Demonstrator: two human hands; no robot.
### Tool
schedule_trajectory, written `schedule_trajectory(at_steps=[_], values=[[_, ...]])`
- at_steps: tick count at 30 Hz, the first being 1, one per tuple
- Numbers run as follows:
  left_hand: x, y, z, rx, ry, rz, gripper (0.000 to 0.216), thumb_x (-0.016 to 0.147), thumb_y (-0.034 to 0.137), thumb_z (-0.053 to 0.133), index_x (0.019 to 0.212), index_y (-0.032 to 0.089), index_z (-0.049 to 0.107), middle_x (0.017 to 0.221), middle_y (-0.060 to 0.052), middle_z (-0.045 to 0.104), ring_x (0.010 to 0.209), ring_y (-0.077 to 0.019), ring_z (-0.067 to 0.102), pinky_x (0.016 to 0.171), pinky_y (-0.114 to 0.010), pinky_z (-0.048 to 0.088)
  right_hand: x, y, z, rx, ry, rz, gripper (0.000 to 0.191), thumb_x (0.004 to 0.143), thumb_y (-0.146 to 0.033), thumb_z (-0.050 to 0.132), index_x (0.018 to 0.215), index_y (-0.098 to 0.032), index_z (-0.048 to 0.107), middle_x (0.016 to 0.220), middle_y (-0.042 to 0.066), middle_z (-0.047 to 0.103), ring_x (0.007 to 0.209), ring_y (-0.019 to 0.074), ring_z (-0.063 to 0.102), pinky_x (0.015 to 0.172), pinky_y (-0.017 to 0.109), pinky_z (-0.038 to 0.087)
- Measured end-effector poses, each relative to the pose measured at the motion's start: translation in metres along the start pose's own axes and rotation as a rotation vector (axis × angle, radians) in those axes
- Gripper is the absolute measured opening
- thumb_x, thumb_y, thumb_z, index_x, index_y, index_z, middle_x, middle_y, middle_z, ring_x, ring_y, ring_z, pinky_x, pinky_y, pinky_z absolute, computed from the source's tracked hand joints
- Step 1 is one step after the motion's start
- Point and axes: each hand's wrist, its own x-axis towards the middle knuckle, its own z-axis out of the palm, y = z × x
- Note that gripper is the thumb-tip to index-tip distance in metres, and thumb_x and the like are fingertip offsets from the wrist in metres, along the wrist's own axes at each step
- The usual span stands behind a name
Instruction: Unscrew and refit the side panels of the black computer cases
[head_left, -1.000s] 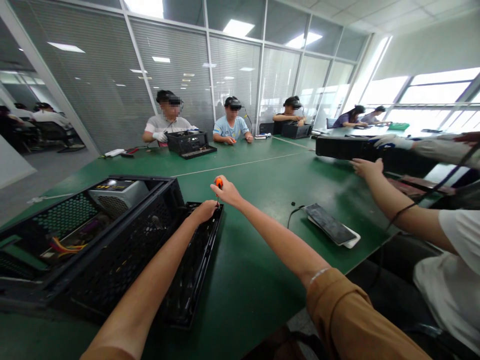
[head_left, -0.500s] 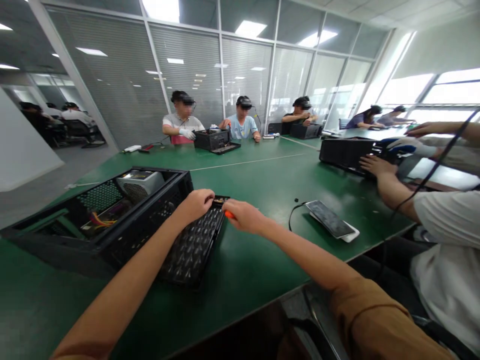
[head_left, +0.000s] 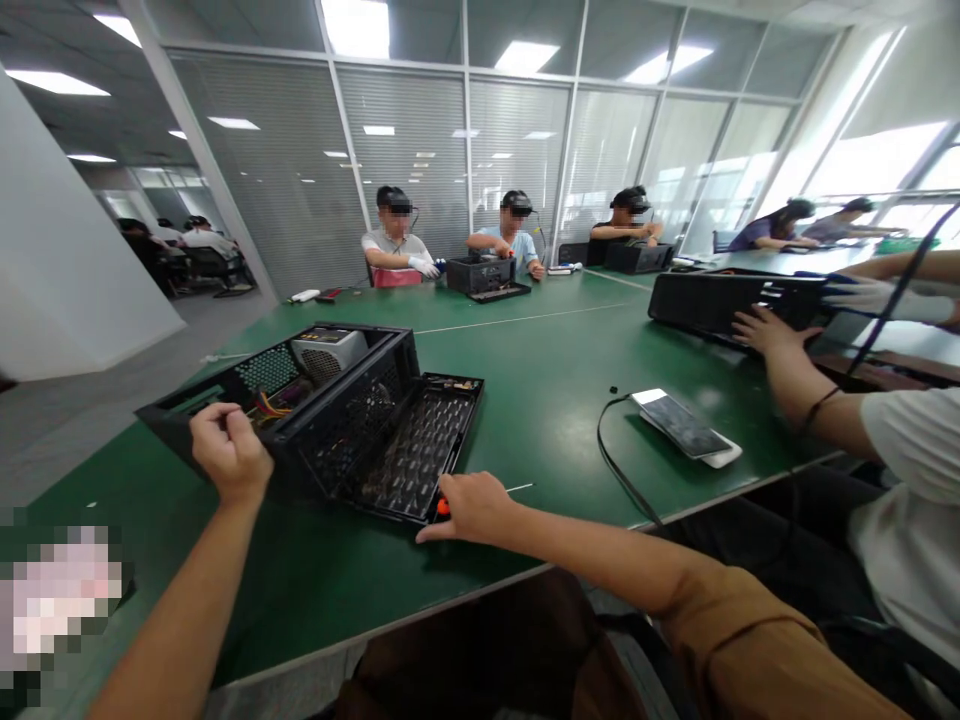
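Phone (head_left: pixel 686 427): to your right, face up on the green table (head_left: pixel 555 360), black cable (head_left: pixel 616 465) looping beside it.
Black case (head_left: pixel 712 300): beyond the phone, a co-worker's hand (head_left: pixel 759 328) on it.

Left hand (head_left: pixel 229 455) fisted at near corner of computer case (head_left: pixel 341 415). Right hand (head_left: pixel 472 505) pins orange-handled screwdriver (head_left: pixel 444 507) on bench (head_left: pixel 555 400), against perforated side panel (head_left: pixel 420 450).

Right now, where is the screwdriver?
Head view: the screwdriver is in the right hand on the green table, at the near corner of the black side panel.
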Motion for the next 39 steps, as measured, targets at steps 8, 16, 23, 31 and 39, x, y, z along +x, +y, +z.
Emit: schedule_trajectory(at_steps=[8,16,23,31,39], values=[[0.051,-0.025,0.103,0.007,-0.143,0.020,0.017,0.081,0.014,0.033,0.094,0.010,0.044,0.087,-0.006,0.046,0.087,-0.0160,0.044,0.086,-0.030,0.035,0.095,0.018,0.009,-0.060,0.060,0.140,0.047,0.078,-0.058,0.036,0.100,-0.018,0.046,0.082,0.011,0.064,0.074,0.0257,0.061,0.061,0.033,0.043],[0.084,-0.026,0.260,0.067,0.057,-0.244,0.013,0.082,0.010,0.033,0.093,0.011,0.041,0.095,-0.010,0.044,0.098,-0.0222,0.036,0.090,-0.040,0.027,0.229,0.099,0.028,-0.071,0.148,0.253,0.040,0.082,-0.052,0.037,0.098,-0.016,0.046,0.088,0.010,0.062,0.080,0.0233,0.061,0.065,0.032,0.044],[0.027,-0.032,0.345,-0.058,0.027,-0.372,0.018,0.081,0.007,0.032,0.096,0.011,0.042,0.095,-0.012,0.047,0.094,-0.0205,0.046,0.086,-0.036,0.034,0.308,0.157,0.052,-0.087,0.217,0.331,0.040,0.082,-0.049,0.040,0.106,-0.016,0.038,0.087,0.011,0.063,0.078,0.0240,0.061,0.063,0.032,0.044],[0.044,-0.051,0.414,-0.113,-0.296,-0.291,0.014,0.081,0.008,0.035,0.092,0.012,0.044,0.083,-0.005,0.051,0.087,-0.0162,0.047,0.085,-0.033,0.035,0.354,0.188,0.055,-0.058,0.213,0.423,0.031,0.085,-0.038,0.041,0.103,-0.015,0.037,0.089,0.012,0.062,0.080,0.0221,0.061,0.066,0.030,0.045],[0.095,-0.066,0.493,-0.198,-0.863,-0.364,0.013,0.082,0.019,0.040,0.077,0.008,0.045,0.065,-0.001,0.051,0.067,-0.0122,0.045,0.074,-0.028,0.037,0.279,0.147,0.064,-0.158,0.132,0.049,0.023,0.084,-0.034,0.036,0.097,-0.016,0.043,0.096,0.009,0.056,0.071,0.0187,0.059,0.054,0.029,0.046]])
